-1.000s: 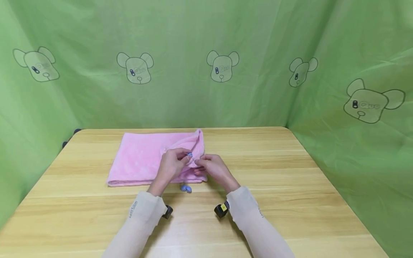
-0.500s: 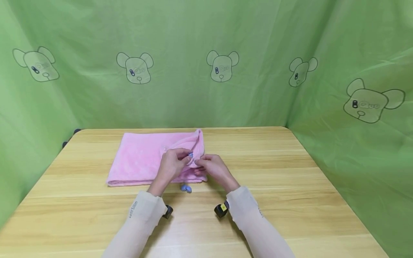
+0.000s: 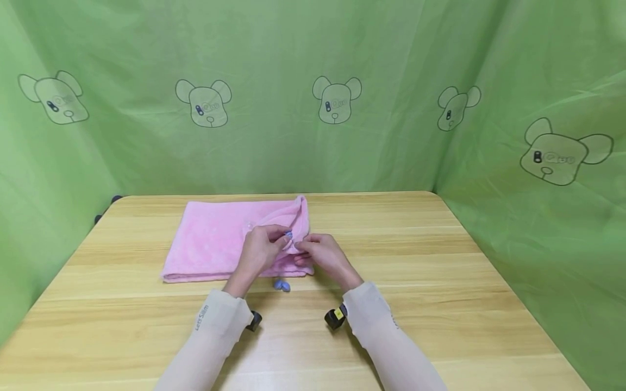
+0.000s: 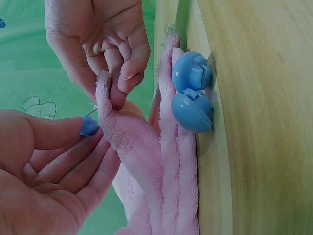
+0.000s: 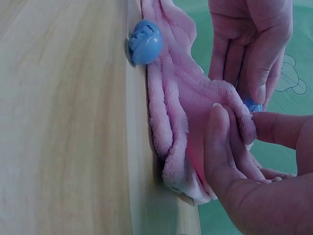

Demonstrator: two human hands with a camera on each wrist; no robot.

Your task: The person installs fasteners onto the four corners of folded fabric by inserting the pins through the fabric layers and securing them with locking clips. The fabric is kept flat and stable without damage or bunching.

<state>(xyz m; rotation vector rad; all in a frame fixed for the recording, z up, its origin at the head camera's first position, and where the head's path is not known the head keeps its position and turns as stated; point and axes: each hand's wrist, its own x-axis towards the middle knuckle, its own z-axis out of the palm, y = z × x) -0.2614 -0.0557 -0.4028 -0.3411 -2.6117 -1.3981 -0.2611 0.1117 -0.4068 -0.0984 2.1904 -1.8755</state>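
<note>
A folded pink plush cloth [image 3: 215, 233] lies on the table, its right corner lifted. My left hand [image 3: 259, 250] pinches a small blue-headed pin [image 4: 89, 126] between thumb and fingers. The pin's thin metal shaft points at the cloth's raised edge, with its tip right at the fabric. From the other side my right hand [image 3: 325, 255] pinches that edge between thumb and fingers, as the right wrist view shows. Two rounded blue plastic pieces [image 4: 193, 111] with notched undersides sit on the table by the cloth's front edge, below my hands.
Small clear pieces [image 3: 249, 225] lie on the cloth just beyond my left hand. The wooden table [image 3: 430, 304] reaches out on both sides, and green curtains [image 3: 274, 152] printed with bear heads hang around its back and sides.
</note>
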